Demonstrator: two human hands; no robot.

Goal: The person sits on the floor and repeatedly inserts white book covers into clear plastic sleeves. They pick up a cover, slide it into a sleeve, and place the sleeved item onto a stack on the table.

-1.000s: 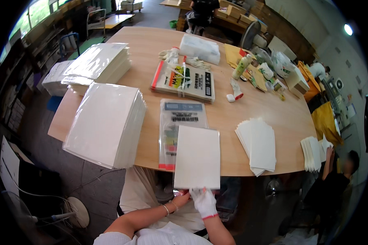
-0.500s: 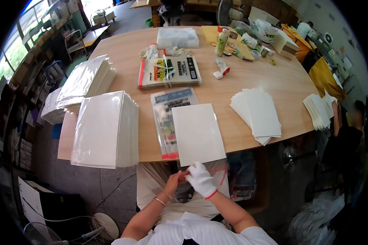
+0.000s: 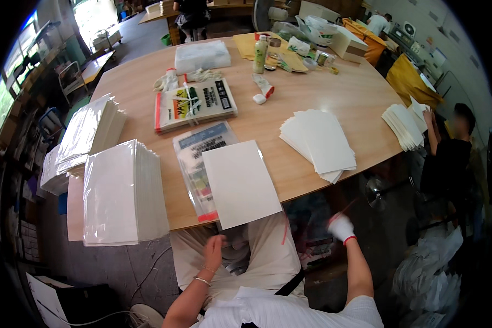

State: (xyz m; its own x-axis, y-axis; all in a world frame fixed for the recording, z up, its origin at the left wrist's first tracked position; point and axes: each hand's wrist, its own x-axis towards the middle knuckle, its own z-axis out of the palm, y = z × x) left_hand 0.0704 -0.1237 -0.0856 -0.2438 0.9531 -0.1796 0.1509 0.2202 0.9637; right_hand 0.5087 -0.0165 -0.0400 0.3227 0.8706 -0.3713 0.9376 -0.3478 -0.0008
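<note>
My bare left hand (image 3: 214,252) hovers over my lap just below the table edge, its fingers smeared by motion. Out to the right, beyond the table edge, is my right hand (image 3: 340,227) in a white glove with a red cuff. A thin reddish streak (image 3: 349,207) shows at its blurred fingers; whether they grip it I cannot tell. A white sheet (image 3: 241,183) lies at the near edge, its lower corner overhanging. It partly covers a printed clear plastic bag (image 3: 191,158) with a red band. Another red strip (image 3: 285,229) lies by my right thigh.
Stacks of sleeved white sheets (image 3: 112,191) stand at left. Fanned white sheets (image 3: 325,139) lie at right. Tied printed bags (image 3: 208,104), gloves (image 3: 169,81) and a bottle (image 3: 260,54) are farther back. A person (image 3: 456,147) sits at the right end, handling white sheets.
My hands have come apart: the right has swung far right past the table edge, the left stays over my lap. The view has shifted, moving the table's contents leftward in the picture.
</note>
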